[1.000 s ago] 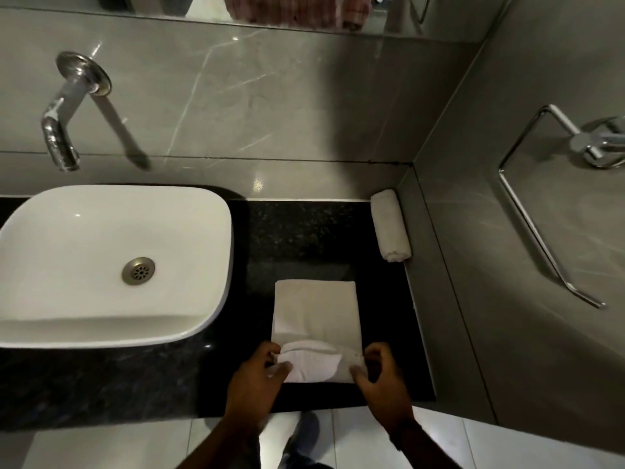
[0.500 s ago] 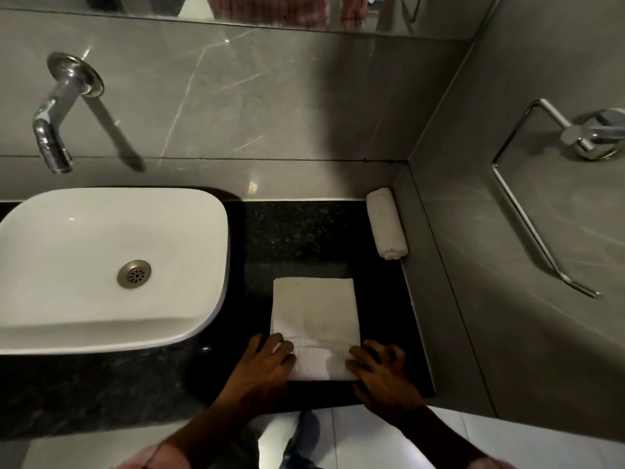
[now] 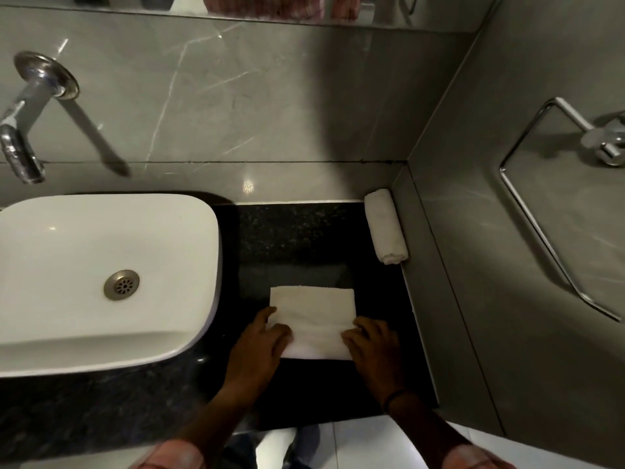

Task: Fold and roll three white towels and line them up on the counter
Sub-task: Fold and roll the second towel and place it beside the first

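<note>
On the black counter point(image 3: 297, 238), to the right of the white sink point(image 3: 101, 279), a white towel point(image 3: 313, 308) lies flat with its near end turned into a thick roll point(image 3: 316, 341) that runs from left to right. The left hand point(image 3: 262, 343) rests on the roll's left end, at about 9 o'clock from the towel's middle, with its fingers point(image 3: 280, 331) curled down over the cloth and pressing on it. The right hand point(image 3: 372, 343) does the same at the right end, at about 3 o'clock, fingers bent onto the roll; a dark band circles its wrist. Neither hand pinches the cloth; both lie over it, fingers close together. Compared with half a second ago, the roll has grown fatter and has travelled away from the person, so that less flat towel shows beyond it than before. The hands have moved forward with it. A finished rolled towel point(image 3: 385, 228) sits at about 1 o'clock from the one in work, well apart from it, lying along the right wall in the far corner of the counter, where it also lay earlier. A tap point(image 3: 23, 140) sticks out of the wall above the sink at 10 o'clock, and a metal towel ring point(image 3: 554, 211) hangs on the right wall at 3 o'clock.
</note>
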### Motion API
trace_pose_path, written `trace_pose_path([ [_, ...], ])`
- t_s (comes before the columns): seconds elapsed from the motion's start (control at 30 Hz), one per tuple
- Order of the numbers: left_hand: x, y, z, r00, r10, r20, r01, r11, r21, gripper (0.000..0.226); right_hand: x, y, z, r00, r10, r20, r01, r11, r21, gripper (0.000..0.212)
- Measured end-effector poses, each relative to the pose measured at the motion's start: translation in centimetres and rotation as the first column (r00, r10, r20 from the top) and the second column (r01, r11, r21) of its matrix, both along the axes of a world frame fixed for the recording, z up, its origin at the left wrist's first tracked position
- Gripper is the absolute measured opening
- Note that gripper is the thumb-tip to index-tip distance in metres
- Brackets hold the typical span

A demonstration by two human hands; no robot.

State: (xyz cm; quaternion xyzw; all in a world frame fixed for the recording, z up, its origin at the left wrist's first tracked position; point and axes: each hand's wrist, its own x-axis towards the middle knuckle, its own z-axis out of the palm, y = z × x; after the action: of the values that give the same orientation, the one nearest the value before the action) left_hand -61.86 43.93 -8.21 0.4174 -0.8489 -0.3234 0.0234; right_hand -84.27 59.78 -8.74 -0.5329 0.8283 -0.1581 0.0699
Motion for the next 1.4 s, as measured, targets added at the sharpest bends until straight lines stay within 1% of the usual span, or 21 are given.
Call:
trace_pose_path([
  [0.1,0.6,-0.2,0.0,0.968,-0.183,0.174,0.21,0.966,-0.151,0.059,-0.8,1.2,-1.0,0.987,0.151,-0.055,-0.145,0.985,0.095,0.047],
  [0.13,0.6,-0.5,0.0,0.946,-0.239,0.221,0.285,0.936,-0.206,0.064,-1.2,1.4,-1.3,0.977,0.198,-0.073,-0.19,0.976,0.106,0.056],
  [0.2,-0.1,-1.6,0.7,0.905,-0.331,0.269,0.403,0.871,-0.283,0.056,-1.9,0.8,-1.1,0.959,0.264,-0.103,-0.254,0.962,0.101,0.056],
  [0.27,-1.2,-3.5,1.2,0.854,-0.424,0.301,0.505,0.812,-0.291,0.047,-2.5,-0.2,-0.6,0.957,0.281,-0.066,-0.273,0.956,0.111,0.05],
  [0.33,-2.7,-5.8,1.9,0.85,-0.444,0.284,0.513,0.819,-0.258,0.049,-3.1,-1.4,-0.2,0.978,0.2,0.064,-0.206,0.973,0.109,0.047],
  [0.37,-3.6,-7.0,2.3,0.869,-0.417,0.265,0.477,0.849,-0.228,0.052,-3.3,-1.9,0.1,0.979,0.098,0.179,-0.119,0.986,0.115,0.046],
  [0.43,-5.8,-9.0,3.2,0.931,-0.304,0.201,0.344,0.916,-0.206,0.056,-3.5,-2.9,0.4,0.923,-0.109,0.369,0.054,0.986,0.157,0.038],
  [0.5,-8.2,-10.0,3.7,0.973,-0.176,0.149,0.213,0.935,-0.285,0.05,-3.5,-3.7,0.8,0.862,-0.286,0.419,0.2,0.951,0.238,0.026],
  [0.53,-9.3,-10.0,3.8,0.979,-0.139,0.146,0.18,0.927,-0.33,0.042,-3.3,-4.0,0.9,0.825,-0.379,0.418,0.273,0.916,0.293,0.028],
  [0.57,-10.0,-9.6,3.6,0.981,-0.127,0.149,0.172,0.923,-0.343,0.034,-3.0,-4.3,1.2,0.77,-0.478,0.422,0.341,0.868,0.361,0.032],
  [0.6,-10.7,-9.1,3.2,0.981,-0.123,0.15,0.168,0.927,-0.336,0.028,-2.6,-4.8,1.6,0.678,-0.581,0.45,0.398,0.805,0.439,0.036],
  [0.63,-11.0,-8.4,2.8,0.984,-0.11,0.14,0.15,0.937,-0.317,0.025,-2.0,-5.4,2.1,0.535,-0.681,0.501,0.441,0.73,0.522,0.043],
  [0.7,-11.3,-7.2,2.1,0.996,-0.037,0.086,0.056,0.969,-0.239,0.026,-0.4,-6.3,3.5,0.135,-0.802,0.581,0.48,0.566,0.67,0.05],
  [0.73,-11.6,-6.8,1.9,0.999,-0.001,0.042,0.009,0.983,-0.184,0.028,0.2,-6.8,4.2,-0.062,-0.795,0.604,0.481,0.506,0.716,0.05],
  [0.77,-11.9,-6.6,1.8,1.0,0.018,-0.002,-0.018,0.993,-0.119,0.033,0.9,-7.3,4.7,-0.224,-0.752,0.62,0.483,0.467,0.741,0.049],
  [0.8,-12.2,-6.4,1.6,0.999,0.018,-0.028,-0.019,0.998,-0.058,0.044,1.4,-7.7,4.9,-0.352,-0.693,0.629,0.487,0.438,0.756,0.052],
  [0.87,-13.2,-6.7,1.4,0.999,-0.034,-0.028,0.034,0.999,0.019,0.063,2.1,-8.8,5.0,-0.527,-0.568,0.632,0.495,0.399,0.772,0.063],
  [0.93,-14.5,-7.4,1.5,0.995,-0.094,-0.032,0.095,0.995,0.038,0.069,2.1,-9.8,4.9,-0.632,-0.467,0.618,0.498,0.366,0.786,0.072],
  [1.07,-18.9,-10.8,1.5,0.98,-0.187,-0.06,0.191,0.98,0.055,0.069,0.0,-13.1,4.5,-0.74,-0.27,0.617,0.511,0.372,0.775,0.068],
  [1.2,-23.4,-13.9,0.5,0.968,-0.231,-0.094,0.236,0.971,0.048,0.071,-3.3,-15.6,4.2,-0.784,-0.154,0.601,0.531,0.332,0.779,0.068],
  [1.4,-29.0,-16.2,-0.1,0.969,-0.126,-0.215,0.167,0.968,0.188,0.074,-8.0,-18.9,2.9,-0.791,-0.026,0.612,0.584,0.266,0.767,0.078],
])
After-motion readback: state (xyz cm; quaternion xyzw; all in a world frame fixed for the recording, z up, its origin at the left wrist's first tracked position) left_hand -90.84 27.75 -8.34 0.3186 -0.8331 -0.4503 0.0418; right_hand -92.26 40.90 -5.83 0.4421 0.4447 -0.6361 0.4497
